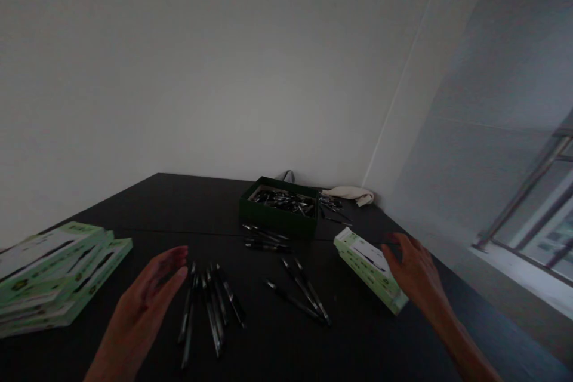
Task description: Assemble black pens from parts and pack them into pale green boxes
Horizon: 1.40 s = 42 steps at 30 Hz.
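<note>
Over the dark table, my left hand [145,298] hovers with its fingers apart and nothing in them. Just right of it lies a loose group of black pens [210,304], with clear barrels. My right hand [412,265] is open beside a green and white pen box [369,265], which lies at a slant; whether the fingers touch it I cannot tell. Between the hands, more pens [302,292] are scattered, and a few others [266,245] lie farther back. A dark green box [277,221] full of pens stands behind them.
At the left, several flat green and white boxes [58,274] are stacked on the table [188,203]. Behind the green box to the right are loose pens [331,203] and a pale cloth [351,193]. A wall borders the table's back; a railing [523,191] is at far right.
</note>
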Available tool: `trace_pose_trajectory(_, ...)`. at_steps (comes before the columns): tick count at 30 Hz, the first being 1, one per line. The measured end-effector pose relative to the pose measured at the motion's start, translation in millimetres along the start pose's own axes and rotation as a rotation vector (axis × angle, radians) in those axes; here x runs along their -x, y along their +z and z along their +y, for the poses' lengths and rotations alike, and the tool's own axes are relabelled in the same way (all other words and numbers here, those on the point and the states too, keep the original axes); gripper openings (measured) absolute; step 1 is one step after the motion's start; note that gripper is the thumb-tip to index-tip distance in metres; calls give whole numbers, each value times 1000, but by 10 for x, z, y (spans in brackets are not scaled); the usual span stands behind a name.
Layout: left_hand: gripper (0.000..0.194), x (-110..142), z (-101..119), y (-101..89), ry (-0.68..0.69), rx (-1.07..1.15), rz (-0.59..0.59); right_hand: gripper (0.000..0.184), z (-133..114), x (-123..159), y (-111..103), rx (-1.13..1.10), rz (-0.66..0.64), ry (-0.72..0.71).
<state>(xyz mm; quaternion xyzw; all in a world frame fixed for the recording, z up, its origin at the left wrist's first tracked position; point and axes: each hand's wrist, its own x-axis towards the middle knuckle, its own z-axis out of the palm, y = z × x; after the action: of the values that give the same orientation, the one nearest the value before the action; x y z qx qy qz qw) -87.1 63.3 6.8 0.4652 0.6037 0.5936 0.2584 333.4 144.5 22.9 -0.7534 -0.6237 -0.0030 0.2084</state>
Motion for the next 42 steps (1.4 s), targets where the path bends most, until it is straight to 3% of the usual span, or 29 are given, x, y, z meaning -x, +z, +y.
trace_pose_trajectory(4,47,-10,-59,-39,36,-30,85,36,-697,314,196,-37,-309,-304)
trace_pose_trajectory(8,45,-42,-106,-93,84,-100,98,70,-1091,519,618,104,-461,-273)
trace_pose_trajectory(11,44,-125,-80,-247,167,-182,216,61,-1156,491,775,190,-510,-271)
trace_pose_trajectory(14,48,-263,9,-564,247,-318,382,40,-1202,385,802,265,-576,-327)
trace_pose_trajectory(17,59,-426,70,-1028,234,-553,493,31,-1288,274,828,346,-632,-381)
trace_pose_trajectory(21,51,-635,-45,-1657,84,-852,403,23,-1341,192,912,405,-670,-449)
trace_pose_trajectory(25,49,-946,-315,-2010,-80,-1042,319,46,-1255,186,996,411,-656,-479)
trace_pose_trajectory(29,42,-1302,-514,-2052,-193,-1133,155,53,-1145,200,1052,389,-654,-473)
trace_pose_trajectory(33,39,-1432,-585,-1948,-294,-1195,116,55,-1016,195,1082,353,-672,-440)
trace_pose_trajectory(37,37,-1353,-516,-1879,-268,-1166,143,53,-820,147,1119,310,-688,-406)
trace_pose_trajectory(42,52,-979,-119,-1671,-91,-936,195,50,-670,86,1096,292,-679,-368)
